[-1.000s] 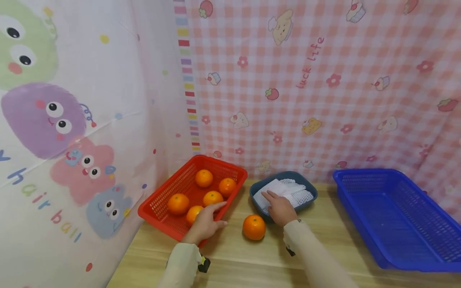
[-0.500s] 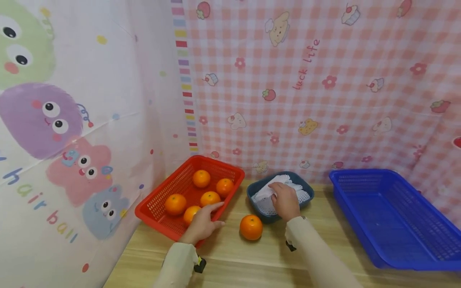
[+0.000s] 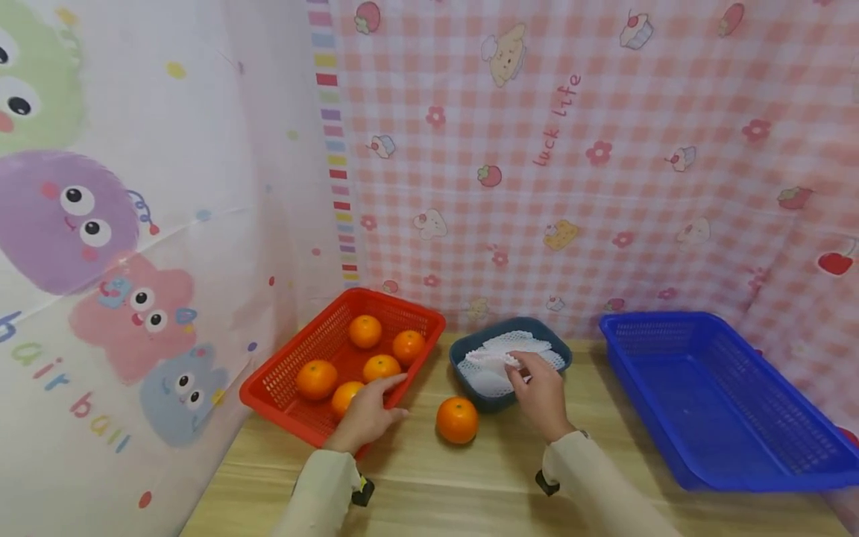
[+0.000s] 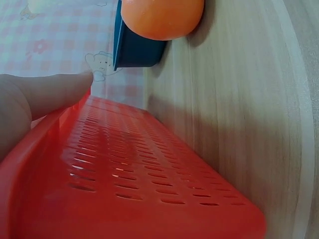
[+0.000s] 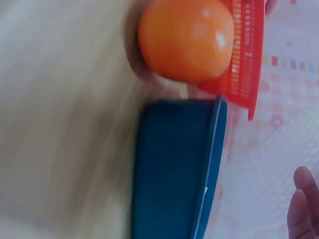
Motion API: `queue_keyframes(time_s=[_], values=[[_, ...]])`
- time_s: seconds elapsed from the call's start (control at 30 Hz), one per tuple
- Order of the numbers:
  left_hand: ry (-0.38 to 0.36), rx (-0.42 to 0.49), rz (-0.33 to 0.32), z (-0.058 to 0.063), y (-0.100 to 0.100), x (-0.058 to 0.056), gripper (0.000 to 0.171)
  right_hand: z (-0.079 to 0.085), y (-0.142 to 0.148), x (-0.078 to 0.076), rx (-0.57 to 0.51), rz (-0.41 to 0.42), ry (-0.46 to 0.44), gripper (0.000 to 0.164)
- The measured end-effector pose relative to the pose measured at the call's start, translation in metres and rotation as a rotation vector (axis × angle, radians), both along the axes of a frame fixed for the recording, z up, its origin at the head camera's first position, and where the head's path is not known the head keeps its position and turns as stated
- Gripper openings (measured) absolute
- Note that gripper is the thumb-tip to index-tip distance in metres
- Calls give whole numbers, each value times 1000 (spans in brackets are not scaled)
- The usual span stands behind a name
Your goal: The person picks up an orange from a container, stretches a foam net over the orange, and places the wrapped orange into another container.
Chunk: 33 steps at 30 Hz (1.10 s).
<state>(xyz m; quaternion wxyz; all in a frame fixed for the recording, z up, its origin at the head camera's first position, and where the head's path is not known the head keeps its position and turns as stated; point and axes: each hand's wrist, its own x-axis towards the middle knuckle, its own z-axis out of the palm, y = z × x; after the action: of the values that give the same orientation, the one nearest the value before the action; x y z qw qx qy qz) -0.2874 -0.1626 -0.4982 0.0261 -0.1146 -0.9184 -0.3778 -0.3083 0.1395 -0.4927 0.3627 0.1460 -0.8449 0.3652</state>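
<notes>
In the head view my right hand (image 3: 542,399) is over a small dark teal basket (image 3: 493,405), its thumb and forefinger pinching a white foam net sleeve (image 3: 493,359). More white netting (image 3: 490,384) lies in that basket. The right wrist view shows the fingertips (image 5: 302,199) close together beside the pale net (image 5: 269,164). My left hand (image 3: 365,418) rests on the right rim of a red basket (image 3: 275,425), fingers extended over the rim and thumb spread. An orange (image 3: 458,420) sits on the table between my hands.
Several oranges (image 3: 317,380) lie in the red basket. A large blue basket (image 3: 711,418) stands to the right on the wooden table (image 3: 470,500). A pink checked cloth (image 3: 530,194) hangs behind, and a white printed cloth (image 3: 228,283) hangs at left.
My right hand went from touching the netting with spread fingers to pinching a foam net sleeve and lifting its edge. The left hand stays on the red basket. The head view shifted slightly.
</notes>
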Motion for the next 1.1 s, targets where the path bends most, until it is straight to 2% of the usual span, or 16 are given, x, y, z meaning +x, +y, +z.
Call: queue_keyframes(time_s=[0.17,0.27,0.33,0.47,0.6,0.7,0.77,0.9,1.0,1.1], values=[[4,-55,2,6,-3,-1,63,-6,0,16,-71,28,-10,20],[31,-111,-2,10,1,0,61,-10,2,25,-95,35,0,19],[73,-127,5,14,7,3,58,-11,3,31,-104,40,-9,19],[217,-93,10,24,24,7,50,-12,5,40,-123,58,-47,18],[332,3,-45,33,45,9,40,-12,4,46,-144,90,-59,18],[351,101,-123,39,60,14,32,-13,3,50,-147,104,-57,18],[361,130,-180,42,69,17,29,-14,4,52,-146,108,-55,19],[407,94,-261,47,85,25,26,-14,4,54,-157,129,-59,20],[424,46,-274,49,93,28,24,-14,6,56,-163,144,-56,20],[388,15,-271,50,97,29,21,-12,7,59,-159,154,-52,20]])
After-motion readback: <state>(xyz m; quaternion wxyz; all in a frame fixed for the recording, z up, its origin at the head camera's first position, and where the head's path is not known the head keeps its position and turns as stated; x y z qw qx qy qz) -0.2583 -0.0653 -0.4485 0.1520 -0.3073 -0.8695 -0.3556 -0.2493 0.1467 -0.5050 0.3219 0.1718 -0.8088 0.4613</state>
